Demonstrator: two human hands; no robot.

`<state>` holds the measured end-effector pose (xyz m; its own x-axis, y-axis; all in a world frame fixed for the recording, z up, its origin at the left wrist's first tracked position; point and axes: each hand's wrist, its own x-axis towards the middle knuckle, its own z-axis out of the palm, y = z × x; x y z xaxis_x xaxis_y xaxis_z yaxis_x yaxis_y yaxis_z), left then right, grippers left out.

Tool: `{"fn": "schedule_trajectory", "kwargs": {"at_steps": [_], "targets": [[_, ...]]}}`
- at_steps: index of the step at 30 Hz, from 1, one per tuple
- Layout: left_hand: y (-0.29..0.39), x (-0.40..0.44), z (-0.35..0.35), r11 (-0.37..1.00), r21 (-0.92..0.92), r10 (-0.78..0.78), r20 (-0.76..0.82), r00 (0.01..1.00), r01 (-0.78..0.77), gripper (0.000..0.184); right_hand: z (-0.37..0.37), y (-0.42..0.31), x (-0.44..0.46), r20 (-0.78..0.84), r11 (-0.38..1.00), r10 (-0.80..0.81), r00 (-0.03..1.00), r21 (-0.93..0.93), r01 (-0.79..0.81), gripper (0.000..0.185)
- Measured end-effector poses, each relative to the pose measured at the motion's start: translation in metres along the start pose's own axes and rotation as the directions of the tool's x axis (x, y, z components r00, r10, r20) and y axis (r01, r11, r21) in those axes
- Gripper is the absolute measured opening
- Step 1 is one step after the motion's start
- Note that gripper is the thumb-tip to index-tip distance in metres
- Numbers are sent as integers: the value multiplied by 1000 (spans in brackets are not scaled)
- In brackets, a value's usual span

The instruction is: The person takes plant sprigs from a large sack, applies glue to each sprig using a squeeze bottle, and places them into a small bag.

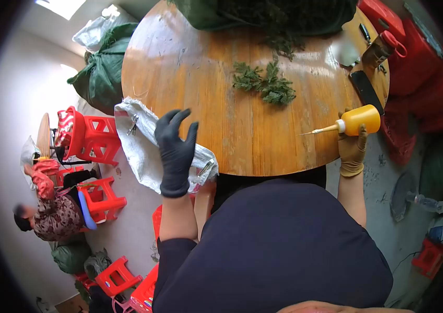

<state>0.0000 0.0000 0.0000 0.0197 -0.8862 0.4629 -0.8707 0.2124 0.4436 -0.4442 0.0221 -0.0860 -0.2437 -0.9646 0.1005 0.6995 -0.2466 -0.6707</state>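
Note:
My left hand [175,156], in a black glove, is raised over a white woven sack [140,141] at the table's near left edge. Its thumb and fingers are apart, with nothing between them. My right hand [352,151], in a tan glove, is wrapped round a yellow squeeze bottle [365,120]. The bottle lies nearly level, and its thin pointed nozzle [323,129] aims left over the wooden table [205,120]. Green artificial-looking leafy sprigs [266,83] lie flat on the tabletop, apart from both hands.
A green bag of foliage [284,15] covers the table's far edge. On the right lie a black phone-like slab [366,93] and a red-lidded jar [380,49]. Another person [57,214] sits at left near red stools [104,198]. A green sack [106,68] stands behind.

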Motion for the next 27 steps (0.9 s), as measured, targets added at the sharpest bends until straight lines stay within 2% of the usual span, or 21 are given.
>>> {"fn": "schedule_trajectory", "kwargs": {"at_steps": [1, 3, 6, 8, 9, 11, 13, 15, 17, 19, 21, 23, 25, 27], "targets": [[16, 21, 15, 989, -70, 126, -25, 992, -127, 28, 5, 0, -3, -5, 1000, -3, 1000, 15, 3, 58], [49, 72, 43, 962, -48, 269, -9, 963, -269, 23, 10, 5, 2, -8, 997, -41, 999, 67, 41, 57], [73, 115, 102, 943, -97, 323, 53, 945, -318, 23, 9, -2, -2, -11, 997, -57, 998, 41, 58, 54], [75, 133, 137, 939, 47, 324, 215, 921, -341, 25, 9, -3, -3, -3, 998, -45, 999, 39, 46, 52], [73, 139, 144, 933, 37, 343, 214, 915, -359, 25, 9, -3, -3, -10, 997, -65, 998, 37, 65, 52], [56, 155, 144, 969, 8, 236, 276, 932, -248, 28, 11, -3, -4, -26, 997, -55, 998, 48, 56, 51], [27, 162, 139, 956, -273, 141, 90, 986, -111, 14, 13, -5, -5, -31, 997, -67, 997, 44, 68, 52], [14, 157, 114, 869, -495, -6, 6, 1000, 8, 12, 11, -4, -3, -17, 997, -49, 999, 54, 50, 53], [15, 138, 85, 844, -535, 8, -61, 998, -39, 10, 11, -6, -3, -16, 998, -27, 1000, 63, 28, 55], [29, 104, 66, 751, -659, -12, 50, 999, 42, 11, 11, -5, -2, -11, 997, 0, 1000, 77, 1, 56], [48, 67, 58, 813, -577, 131, 50, 990, -79, 13, 8, -3, -2, -21, 993, -5, 1000, 115, 8, 58], [62, 30, 62, 762, -646, 209, 172, 963, -50, 13, 4, 0, -2, -33, 993, 5, 999, 114, -1, 59], [68, 2, 67, 781, -622, 292, 283, 913, -57, 20, 4, -1, -3, -29, 993, -19, 999, 113, 22, 58], [60, -17, 74, 812, -581, 296, 321, 900, -60, 23, 4, -1, -5, -35, 995, -13, 999, 98, 16, 58]]}}
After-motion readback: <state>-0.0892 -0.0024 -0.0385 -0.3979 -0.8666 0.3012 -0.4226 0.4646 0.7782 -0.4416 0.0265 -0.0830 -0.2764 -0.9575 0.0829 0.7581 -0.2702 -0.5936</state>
